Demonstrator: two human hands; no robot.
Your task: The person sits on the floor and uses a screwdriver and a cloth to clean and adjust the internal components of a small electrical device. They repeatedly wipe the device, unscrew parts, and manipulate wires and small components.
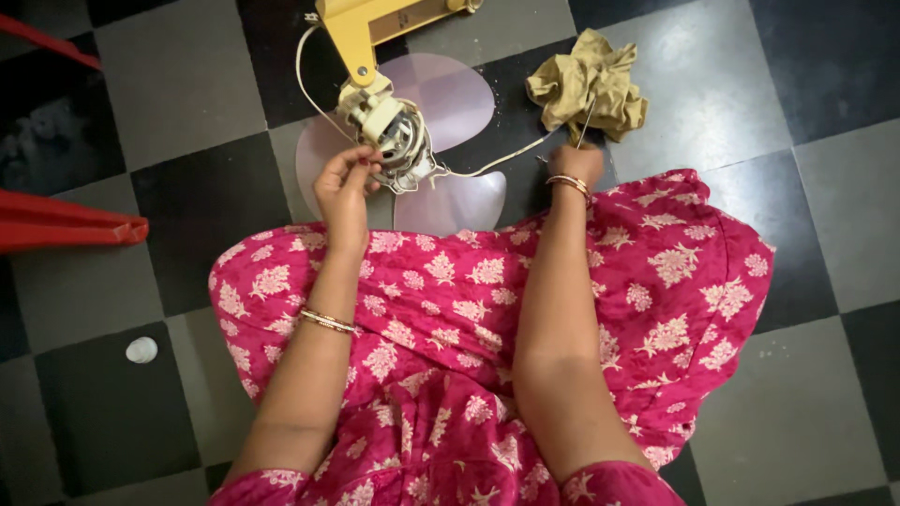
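A yellow table fan (pixel 370 33) lies dismantled on the checkered floor, its bare motor (pixel 398 136) resting over pale pink blades (pixel 448 94). My left hand (pixel 342 183) touches the left side of the motor with its fingertips pinched together. My right hand (pixel 574 164) is to the right, closed around a thin metal tool (pixel 586 126) that points up toward a crumpled tan cloth (pixel 589 86). A white cord (pixel 497 161) runs from the motor toward my right hand.
A red object (pixel 66 223) lies at the left edge, with a red strip (pixel 47 39) above it. A small white round cap (pixel 142 349) sits on a dark tile at the lower left. My pink floral dress (pixel 469 309) covers my lap.
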